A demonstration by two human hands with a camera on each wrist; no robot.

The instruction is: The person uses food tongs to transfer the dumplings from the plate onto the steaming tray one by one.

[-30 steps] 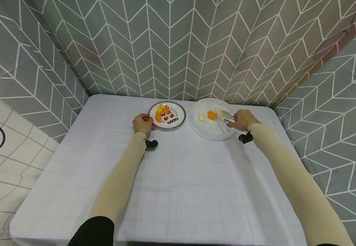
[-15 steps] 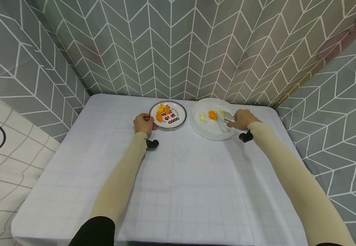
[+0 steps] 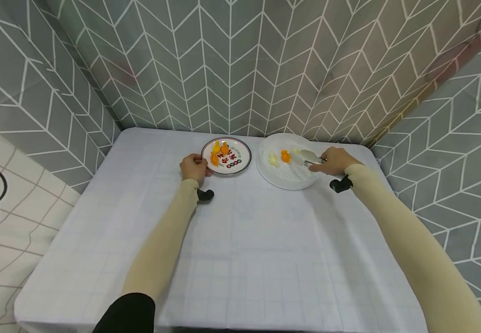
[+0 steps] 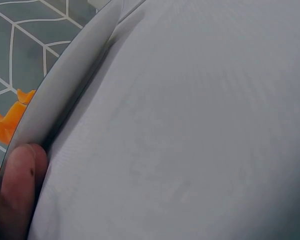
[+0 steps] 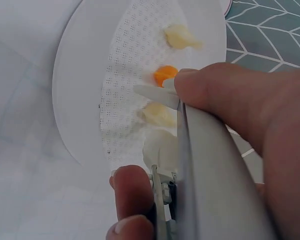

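Note:
My left hand (image 3: 193,167) grips the left rim of a round white plate (image 3: 242,159) with a dark edge and red print. In the left wrist view, fingertips (image 4: 22,172) press against its underside. Several yellow and orange dumpling-shaped pieces (image 3: 216,155) lie on its left half. Over on the right, my right hand (image 3: 335,161) holds a pair of tongs (image 5: 205,170) above a round white steamer tray (image 3: 279,181). Their pale tips stand apart, around a pale yellow piece (image 5: 157,115); whether they touch it cannot be told. An orange piece (image 5: 164,75) and another pale yellow piece (image 5: 181,37) lie alongside.
A perforated white liner (image 5: 125,100) covers the tray's bottom. Both dishes stand near the back edge of a table with a white cloth (image 3: 240,249). Grey patterned walls (image 3: 240,69) rise behind and at the sides.
My right hand has shifted slightly to the right with the tongs, and more of their pale tips shows over the tray. The left hand and plate have stayed in place.

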